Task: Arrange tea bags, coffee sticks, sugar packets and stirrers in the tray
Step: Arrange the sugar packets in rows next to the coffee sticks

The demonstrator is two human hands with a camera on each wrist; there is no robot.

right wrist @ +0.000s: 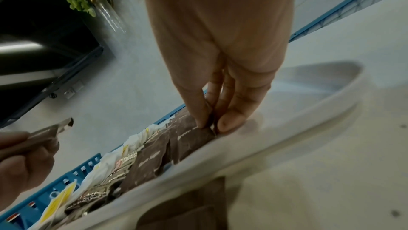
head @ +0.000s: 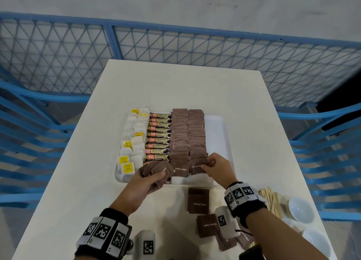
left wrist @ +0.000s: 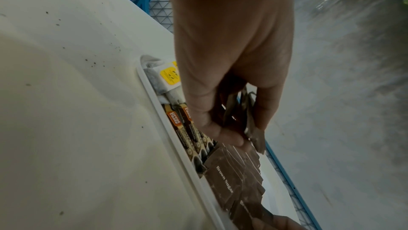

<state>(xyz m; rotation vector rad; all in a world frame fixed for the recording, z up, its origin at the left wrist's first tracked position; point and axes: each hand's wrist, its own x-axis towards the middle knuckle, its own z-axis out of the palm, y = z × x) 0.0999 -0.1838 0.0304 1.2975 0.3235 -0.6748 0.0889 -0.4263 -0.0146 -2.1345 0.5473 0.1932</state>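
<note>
A white tray [head: 218, 134] holds tea bags [head: 132, 142] on the left, coffee sticks [head: 159, 136] in the middle and two columns of brown sugar packets [head: 188, 134]. My left hand [head: 148, 181] grips a fanned stack of brown sugar packets [head: 158, 171] over the tray's near edge; the same stack [left wrist: 249, 120] shows between thumb and fingers in the left wrist view. My right hand [head: 212, 167] pinches the nearest packet [head: 197, 167] of the right column, seen again as a packet [right wrist: 194, 137] under the fingertips [right wrist: 229, 122].
Loose brown sugar packets [head: 198, 201] lie on the white table [head: 78, 181] near me. Wooden stirrers [head: 270, 198] and two white bowls [head: 299, 209] sit at the right. The tray's right strip is bare. A blue mesh fence [head: 58, 54] surrounds the table.
</note>
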